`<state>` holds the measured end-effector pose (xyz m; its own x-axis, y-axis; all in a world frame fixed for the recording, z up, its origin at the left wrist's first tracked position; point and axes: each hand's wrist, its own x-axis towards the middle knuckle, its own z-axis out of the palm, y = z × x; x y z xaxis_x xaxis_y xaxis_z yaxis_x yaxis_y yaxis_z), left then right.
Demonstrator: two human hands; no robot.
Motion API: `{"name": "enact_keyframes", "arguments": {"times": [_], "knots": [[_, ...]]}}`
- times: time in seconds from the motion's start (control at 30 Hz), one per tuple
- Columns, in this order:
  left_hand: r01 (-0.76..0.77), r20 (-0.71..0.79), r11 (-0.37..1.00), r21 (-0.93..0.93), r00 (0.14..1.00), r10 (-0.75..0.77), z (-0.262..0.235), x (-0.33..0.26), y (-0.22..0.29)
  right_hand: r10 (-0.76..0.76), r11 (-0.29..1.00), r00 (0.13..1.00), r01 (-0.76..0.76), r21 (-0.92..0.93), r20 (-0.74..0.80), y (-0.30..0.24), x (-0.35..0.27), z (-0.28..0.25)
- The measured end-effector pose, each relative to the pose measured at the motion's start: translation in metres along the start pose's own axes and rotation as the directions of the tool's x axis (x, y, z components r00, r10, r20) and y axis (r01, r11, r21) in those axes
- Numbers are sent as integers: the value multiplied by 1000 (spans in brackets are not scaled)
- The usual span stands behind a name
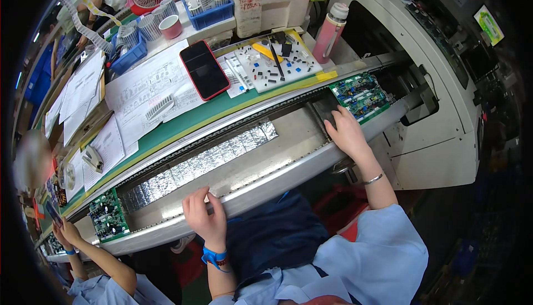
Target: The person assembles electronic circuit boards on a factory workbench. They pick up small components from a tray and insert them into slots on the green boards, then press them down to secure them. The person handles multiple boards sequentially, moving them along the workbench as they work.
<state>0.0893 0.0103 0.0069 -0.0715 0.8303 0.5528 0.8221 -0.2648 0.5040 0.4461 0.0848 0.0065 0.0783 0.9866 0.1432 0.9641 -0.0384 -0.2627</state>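
Note:
My left hand rests at the near rail of the conveyor, fingers loosely bent and thumb apart, holding nothing. A blue wrist strap is around that wrist. My right hand is by the right end of the conveyor, its fingers spread and the fingertips next to a green circuit board full of components. Whether they touch its edge I cannot tell. Another populated circuit board sits between the rails at the left. Silver foil sheeting lies in the conveyor bed.
Behind the conveyor are a phone, printed sheets, a white board with small components, a pink bottle and blue bins. A white machine stands right. At left, a co-worker's hands hold a dark object.

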Motion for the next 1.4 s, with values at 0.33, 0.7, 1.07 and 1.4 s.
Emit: {"name": "enact_keyframes", "arguments": {"times": [0.33,0.7,1.07,1.4], "knots": [[20,20,1000,3,1000,-20,0,-1,-1,49,998,998,-51,-41,-29,15,6,-4],[36,29,999,-30,999,-35,3,4,6,102,991,991,-108,-81,-84,48,20,-10],[38,47,999,-8,998,-38,-2,3,2,144,939,989,-146,-312,-28,166,45,-9],[43,-7,999,-20,999,-43,-2,1,4,558,614,830,-414,-672,-2,238,95,-24]]}}
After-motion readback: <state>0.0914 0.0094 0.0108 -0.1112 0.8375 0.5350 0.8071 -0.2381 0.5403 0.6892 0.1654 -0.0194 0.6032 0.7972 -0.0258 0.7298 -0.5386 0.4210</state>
